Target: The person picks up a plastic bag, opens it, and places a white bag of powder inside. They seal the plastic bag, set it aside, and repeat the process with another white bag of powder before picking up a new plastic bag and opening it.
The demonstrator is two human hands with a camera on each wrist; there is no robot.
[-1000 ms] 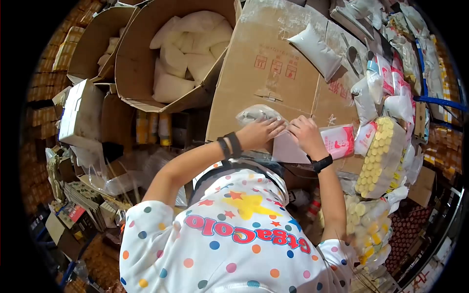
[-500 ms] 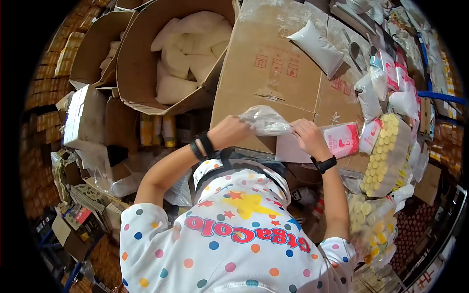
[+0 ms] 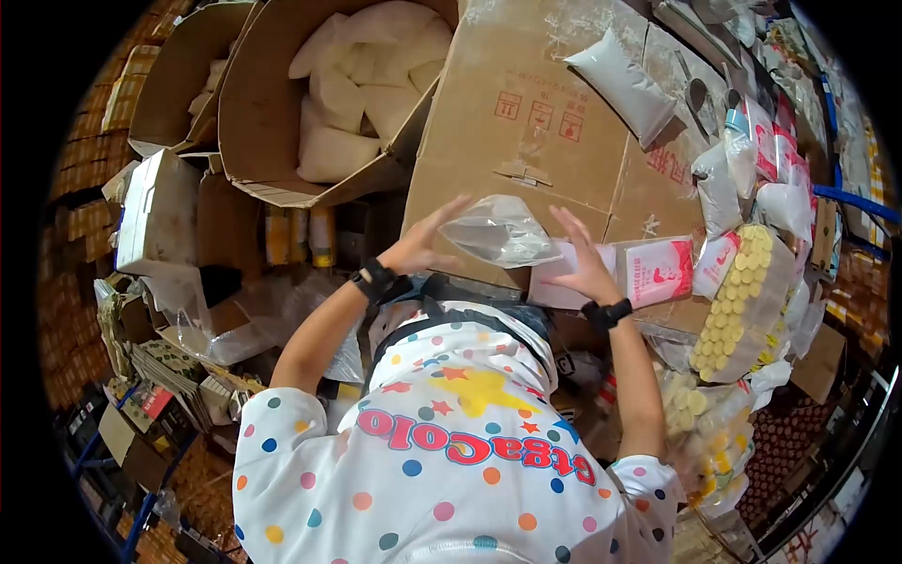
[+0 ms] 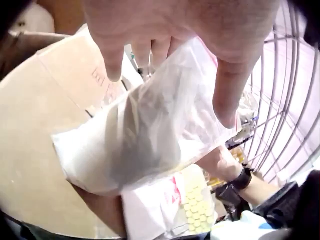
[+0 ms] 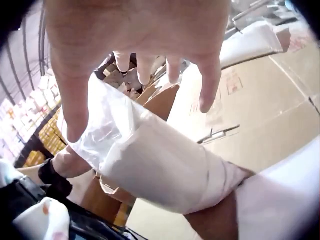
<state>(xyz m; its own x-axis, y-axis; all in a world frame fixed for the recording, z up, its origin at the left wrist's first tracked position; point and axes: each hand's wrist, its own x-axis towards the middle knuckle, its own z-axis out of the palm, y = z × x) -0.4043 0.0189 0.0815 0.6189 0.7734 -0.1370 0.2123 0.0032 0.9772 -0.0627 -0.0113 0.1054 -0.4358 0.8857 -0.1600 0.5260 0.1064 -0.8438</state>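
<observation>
A clear plastic bag [image 3: 503, 230], puffed out, stands over the cardboard near the front edge, between the two hands. My left hand [image 3: 420, 242] is at its left side, fingers straight and thumb spread apart. On the other side my right hand [image 3: 584, 263] holds its fingers spread, thumb toward the bag. The left wrist view shows the bag [image 4: 145, 125] below the palm, pale in its lower part and clear toward the top. In the right wrist view the crinkled clear end of the bag [image 5: 112, 117] is beside the thumb. Neither hand grips it.
Under the bag lies a large cardboard sheet [image 3: 536, 56]. White packets with pink print [image 3: 658, 271] are right of my right hand. A filled white bag [image 3: 625, 86] lies farther back. A big open carton [image 3: 249, 122] of pale bags stands left; bagged yellow discs [image 3: 738, 305] are right.
Both hands pressed on the flat bag, then pinched and pulled it at its two ends. Now they have let go and spread apart, and the bag is puffed out.
</observation>
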